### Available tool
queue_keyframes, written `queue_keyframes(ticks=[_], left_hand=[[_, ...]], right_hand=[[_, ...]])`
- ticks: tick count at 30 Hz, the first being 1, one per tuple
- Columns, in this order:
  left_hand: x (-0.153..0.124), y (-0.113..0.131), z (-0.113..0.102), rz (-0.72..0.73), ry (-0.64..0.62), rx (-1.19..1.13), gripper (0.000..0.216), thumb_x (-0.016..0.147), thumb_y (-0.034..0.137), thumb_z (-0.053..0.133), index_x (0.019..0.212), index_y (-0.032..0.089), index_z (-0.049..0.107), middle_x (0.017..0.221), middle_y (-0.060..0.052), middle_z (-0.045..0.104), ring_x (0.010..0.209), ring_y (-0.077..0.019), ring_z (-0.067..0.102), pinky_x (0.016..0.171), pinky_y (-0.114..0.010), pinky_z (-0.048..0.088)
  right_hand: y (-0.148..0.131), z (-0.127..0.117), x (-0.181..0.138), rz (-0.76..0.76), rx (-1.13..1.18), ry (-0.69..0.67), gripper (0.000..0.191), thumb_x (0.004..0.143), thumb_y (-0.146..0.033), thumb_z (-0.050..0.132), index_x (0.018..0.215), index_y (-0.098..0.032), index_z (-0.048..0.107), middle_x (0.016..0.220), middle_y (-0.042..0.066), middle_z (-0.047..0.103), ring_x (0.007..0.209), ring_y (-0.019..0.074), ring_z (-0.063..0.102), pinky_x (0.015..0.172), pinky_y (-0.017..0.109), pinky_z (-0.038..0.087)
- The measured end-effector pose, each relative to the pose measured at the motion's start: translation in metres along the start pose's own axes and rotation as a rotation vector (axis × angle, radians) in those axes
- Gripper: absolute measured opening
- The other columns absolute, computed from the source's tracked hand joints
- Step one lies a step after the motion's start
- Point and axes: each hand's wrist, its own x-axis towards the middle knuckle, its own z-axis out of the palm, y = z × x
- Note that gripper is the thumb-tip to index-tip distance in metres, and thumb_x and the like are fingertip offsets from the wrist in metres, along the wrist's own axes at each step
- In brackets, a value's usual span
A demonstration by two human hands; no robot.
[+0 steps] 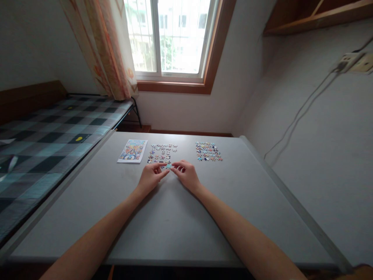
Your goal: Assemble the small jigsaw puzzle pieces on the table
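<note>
Between my two hands is a small light-blue jigsaw puzzle piece [168, 166], just above or on the tabletop. My left hand [150, 175] pinches it from the left with thumb and forefinger. From the right, the thumb and fingertips of my right hand [185, 174] close on its other side. Right behind my hands lies a group of jigsaw pieces [159, 149], set out in rows; my fingers hide its near edge. Farther right, a second group of loose puzzle pieces [208, 151] is spread in a rough square.
A colourful picture card [132, 151] lies left of the pieces on the grey table [171, 221]. Beside the table's left edge stands a bed with a checked cover [58, 144]. A cable [294, 120] hangs along the right wall. Beyond the table is a window [175, 39].
</note>
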Motion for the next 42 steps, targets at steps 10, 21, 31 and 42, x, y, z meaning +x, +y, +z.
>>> queue_keyframes(ticks=[10,21,31,42], left_hand=[[0.0005,-0.0030,0.0005,-0.003,0.019,-0.026,0.036,0.065,0.043,0.071,0.087,0.014,0.072,0.046,0.005,0.048,0.043,-0.0081,0.041,0.045,-0.021,0.031],[0.0003,-0.0021,0.0002,-0.004,0.031,-0.024,0.035,0.064,0.042,0.072,0.085,0.013,0.072,0.046,0.005,0.048,0.044,-0.0082,0.041,0.045,-0.020,0.031],[0.0003,-0.0016,0.0000,0.005,0.025,-0.010,0.036,0.065,0.043,0.072,0.085,0.014,0.071,0.047,0.005,0.048,0.044,-0.0080,0.041,0.045,-0.020,0.031],[0.0018,-0.0024,-0.0010,0.001,0.048,-0.001,0.036,0.064,0.044,0.072,0.083,0.013,0.071,0.046,0.005,0.048,0.044,-0.0082,0.041,0.045,-0.021,0.031]], right_hand=[[-0.0008,-0.0003,0.0001,0.000,0.017,-0.016,0.017,0.076,-0.033,0.065,0.083,-0.018,0.070,0.076,0.003,0.062,0.061,0.0111,0.054,0.061,0.025,0.046],[0.0028,0.0004,-0.0001,-0.007,0.010,-0.026,0.018,0.077,-0.034,0.065,0.085,-0.019,0.070,0.076,0.003,0.063,0.061,0.0111,0.053,0.062,0.025,0.046],[-0.0004,-0.0003,0.0004,-0.011,0.005,-0.033,0.015,0.076,-0.031,0.065,0.083,-0.019,0.070,0.075,0.002,0.061,0.061,0.0110,0.053,0.061,0.025,0.045],[0.0015,-0.0001,-0.0004,-0.012,-0.016,-0.041,0.018,0.076,-0.031,0.065,0.088,-0.018,0.070,0.078,0.003,0.063,0.060,0.0107,0.054,0.062,0.025,0.046]])
